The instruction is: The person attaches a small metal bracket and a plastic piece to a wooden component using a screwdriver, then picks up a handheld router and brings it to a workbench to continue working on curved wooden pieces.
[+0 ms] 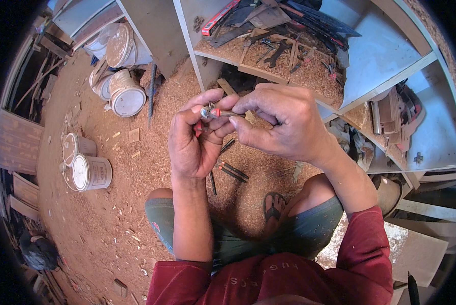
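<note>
My left hand [190, 145] is raised in front of me, palm up, its thumb and fingers curled round a small metal tool with red parts [217, 113]. A silvery rounded end shows by the thumb, and another red piece [198, 129] lies against the palm; whether both are one tool I cannot tell. My right hand [284, 122] comes in from the right and pinches the tool's thin shaft between thumb and fingertips. Below the hands, a tool with orange and black handles [233, 171] lies on the shavings.
An open shelf unit [329, 99] holds wrenches [277, 53], blades and other tools at the front and right. White buckets [92, 173] stand on the left of the shavings-covered floor [121, 203]. My sandalled foot [274, 206] is below.
</note>
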A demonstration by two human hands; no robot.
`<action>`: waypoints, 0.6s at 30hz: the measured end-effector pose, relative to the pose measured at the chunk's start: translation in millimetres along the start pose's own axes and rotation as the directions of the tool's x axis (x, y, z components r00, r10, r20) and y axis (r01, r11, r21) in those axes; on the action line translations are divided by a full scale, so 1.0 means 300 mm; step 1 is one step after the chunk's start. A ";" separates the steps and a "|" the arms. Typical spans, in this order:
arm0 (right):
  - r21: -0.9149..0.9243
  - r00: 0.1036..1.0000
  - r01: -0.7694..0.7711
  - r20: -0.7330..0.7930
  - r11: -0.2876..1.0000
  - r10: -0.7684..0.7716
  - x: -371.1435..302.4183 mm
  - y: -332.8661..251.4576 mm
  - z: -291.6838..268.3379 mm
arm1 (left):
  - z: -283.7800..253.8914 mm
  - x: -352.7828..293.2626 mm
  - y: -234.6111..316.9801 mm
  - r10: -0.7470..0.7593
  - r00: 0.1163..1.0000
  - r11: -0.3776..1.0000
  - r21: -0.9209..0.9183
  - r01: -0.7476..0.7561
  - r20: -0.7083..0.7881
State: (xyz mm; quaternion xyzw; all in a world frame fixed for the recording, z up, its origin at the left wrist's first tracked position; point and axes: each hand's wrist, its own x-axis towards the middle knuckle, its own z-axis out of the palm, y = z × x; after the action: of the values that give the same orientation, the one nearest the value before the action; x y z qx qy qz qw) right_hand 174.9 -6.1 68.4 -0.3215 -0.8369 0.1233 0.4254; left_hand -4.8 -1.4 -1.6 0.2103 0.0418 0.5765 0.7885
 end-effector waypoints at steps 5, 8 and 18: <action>-0.006 1.000 0.018 0.001 1.000 -0.018 -0.001 0.002 0.000 | 0.004 0.000 0.000 0.001 1.000 1.000 0.014 0.000 -0.018; -0.011 1.000 0.012 0.007 1.000 -0.012 -0.001 0.000 0.001 | 0.001 -0.001 0.000 0.007 1.000 1.000 0.015 -0.007 -0.020; -0.019 0.999 0.033 -0.002 0.999 -0.033 -0.004 0.003 0.001 | 0.003 0.001 -0.003 0.013 0.999 1.000 0.007 -0.012 -0.043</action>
State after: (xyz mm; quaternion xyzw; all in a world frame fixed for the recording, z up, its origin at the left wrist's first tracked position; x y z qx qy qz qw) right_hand 175.6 -6.2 67.2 -0.3119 -0.8427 0.1081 0.4253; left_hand -3.6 -1.8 -1.1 0.2006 0.0594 0.5857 0.7831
